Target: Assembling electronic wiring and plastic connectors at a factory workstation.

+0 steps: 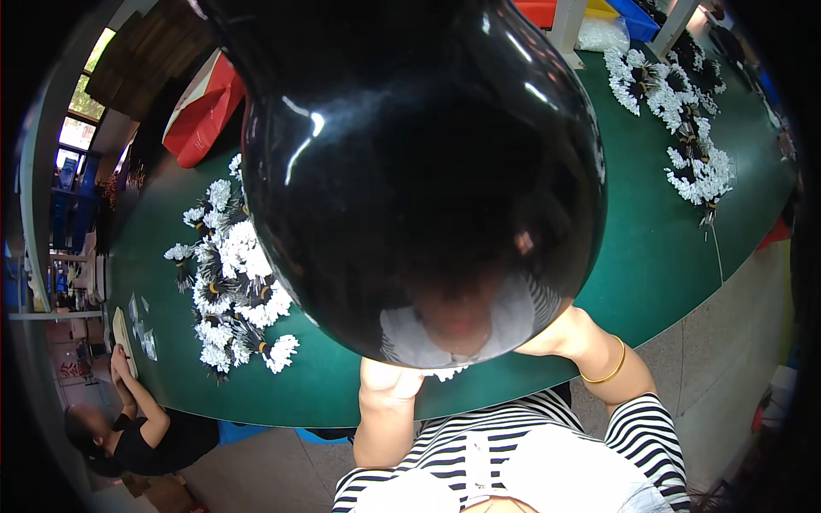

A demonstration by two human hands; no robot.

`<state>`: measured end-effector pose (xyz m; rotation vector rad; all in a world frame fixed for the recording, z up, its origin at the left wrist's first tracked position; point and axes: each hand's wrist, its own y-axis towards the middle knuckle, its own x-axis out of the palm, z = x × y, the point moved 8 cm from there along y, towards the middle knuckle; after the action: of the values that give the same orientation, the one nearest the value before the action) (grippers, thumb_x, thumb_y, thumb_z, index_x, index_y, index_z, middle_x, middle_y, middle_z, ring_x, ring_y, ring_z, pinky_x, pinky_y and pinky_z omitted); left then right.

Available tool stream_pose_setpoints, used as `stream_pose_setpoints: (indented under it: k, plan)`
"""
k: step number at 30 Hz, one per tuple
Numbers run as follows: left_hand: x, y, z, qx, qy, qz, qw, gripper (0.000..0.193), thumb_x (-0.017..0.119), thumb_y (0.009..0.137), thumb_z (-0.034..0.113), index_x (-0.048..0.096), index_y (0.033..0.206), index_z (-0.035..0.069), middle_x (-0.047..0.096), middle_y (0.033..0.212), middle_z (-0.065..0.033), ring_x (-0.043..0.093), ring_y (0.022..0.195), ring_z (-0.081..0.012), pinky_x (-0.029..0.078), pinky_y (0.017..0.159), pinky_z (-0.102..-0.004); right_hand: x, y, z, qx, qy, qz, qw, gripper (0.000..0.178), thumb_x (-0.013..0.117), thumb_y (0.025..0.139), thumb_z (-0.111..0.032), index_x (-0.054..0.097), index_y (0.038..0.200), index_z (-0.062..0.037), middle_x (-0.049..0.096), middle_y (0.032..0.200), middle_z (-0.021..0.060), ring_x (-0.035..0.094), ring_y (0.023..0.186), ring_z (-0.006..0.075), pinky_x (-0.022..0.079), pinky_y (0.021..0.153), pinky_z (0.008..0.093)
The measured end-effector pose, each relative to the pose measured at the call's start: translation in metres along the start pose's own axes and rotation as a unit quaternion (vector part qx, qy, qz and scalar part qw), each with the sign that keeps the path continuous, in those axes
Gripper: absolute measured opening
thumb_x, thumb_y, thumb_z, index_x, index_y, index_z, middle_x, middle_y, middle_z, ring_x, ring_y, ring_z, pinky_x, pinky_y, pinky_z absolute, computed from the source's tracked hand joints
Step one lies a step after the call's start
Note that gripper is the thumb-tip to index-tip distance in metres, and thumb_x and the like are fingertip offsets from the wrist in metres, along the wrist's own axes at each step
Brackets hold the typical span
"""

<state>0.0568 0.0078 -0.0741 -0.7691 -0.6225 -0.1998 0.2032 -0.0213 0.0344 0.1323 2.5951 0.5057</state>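
A large glossy black dome [428, 188], like a lamp shade, fills the middle of the view and hides most of what my hands do. Below its lower edge shows the heel of my left hand [389, 380]; the fingers are covered. My right hand [554, 335] reaches in under the dome from the right, its fingers hidden too, with a gold bangle on the wrist. Between the hands peeks a bit of white connectors [445, 374]. To the left lies a heap of tied cable bundles [244, 282] with black wires and white connector ends.
More such cable bundles [701, 175] lie at the far right of the green table [650, 274]. A red bag [201, 115] stands at the back left. A clear plastic bag [603, 34] and colored bins [633, 17] are at the back. Another person [141, 427] sits at the left edge.
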Motion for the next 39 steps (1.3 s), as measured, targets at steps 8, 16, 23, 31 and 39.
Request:
stream_pose_setpoints:
  k: [8, 16, 23, 31, 39]
  plan:
    - [0.029, -0.010, 0.012, 0.224, 0.274, -0.131, 0.926, 0.011, 0.058, 0.075, -0.007, 0.060, 0.085, -0.009, 0.060, 0.077, -0.0115, 0.055, 0.065, -0.0143, 0.044, 0.060, -0.0236, 0.008, -0.005, 0.021, 0.120, 0.402, 0.049, 0.907, 0.015, 0.060, 0.083, -0.006, 0.057, 0.093, 0.0053, 0.061, 0.084, 0.0074, 0.057, 0.075, 0.0103, 0.047, 0.071, 0.0244]
    - [0.026, -0.010, 0.018, 0.157, 0.053, -0.059, 0.984, 0.019, 0.055, 0.078, -0.006, 0.056, 0.096, -0.011, 0.061, 0.088, -0.0178, 0.060, 0.076, -0.0233, 0.049, 0.072, -0.0316, 0.002, -0.007, 0.039, 0.165, 0.336, 0.060, 0.926, 0.013, 0.061, 0.083, -0.007, 0.059, 0.090, 0.0039, 0.062, 0.081, 0.0065, 0.057, 0.075, 0.0094, 0.046, 0.072, 0.0248]
    - [0.021, -0.007, 0.018, 0.157, -0.004, -0.072, 0.985, 0.019, 0.051, 0.080, -0.007, 0.054, 0.098, -0.012, 0.060, 0.093, -0.0211, 0.062, 0.084, -0.0291, 0.051, 0.077, -0.0372, 0.005, -0.004, 0.031, 0.135, 0.430, 0.035, 0.892, 0.011, 0.060, 0.083, -0.006, 0.058, 0.088, 0.0033, 0.062, 0.081, 0.0072, 0.058, 0.076, 0.0097, 0.046, 0.072, 0.0241]
    - [0.020, -0.010, 0.018, 0.210, 0.086, -0.086, 0.970, 0.021, 0.054, 0.074, -0.014, 0.055, 0.096, -0.012, 0.061, 0.091, -0.0205, 0.063, 0.076, -0.0255, 0.055, 0.066, -0.0317, 0.002, -0.005, 0.027, 0.162, 0.373, 0.059, 0.912, 0.011, 0.062, 0.081, -0.006, 0.057, 0.087, 0.0022, 0.062, 0.082, 0.0070, 0.058, 0.076, 0.0096, 0.046, 0.070, 0.0234]
    - [0.039, -0.014, 0.010, 0.069, 0.085, -0.097, 0.989, 0.023, 0.052, 0.079, -0.006, 0.052, 0.102, -0.010, 0.060, 0.088, -0.0174, 0.062, 0.071, -0.0240, 0.054, 0.064, -0.0338, 0.010, -0.012, 0.041, 0.178, 0.374, 0.057, 0.908, 0.010, 0.062, 0.082, -0.008, 0.059, 0.084, 0.0014, 0.062, 0.075, 0.0047, 0.057, 0.071, 0.0092, 0.046, 0.068, 0.0237]
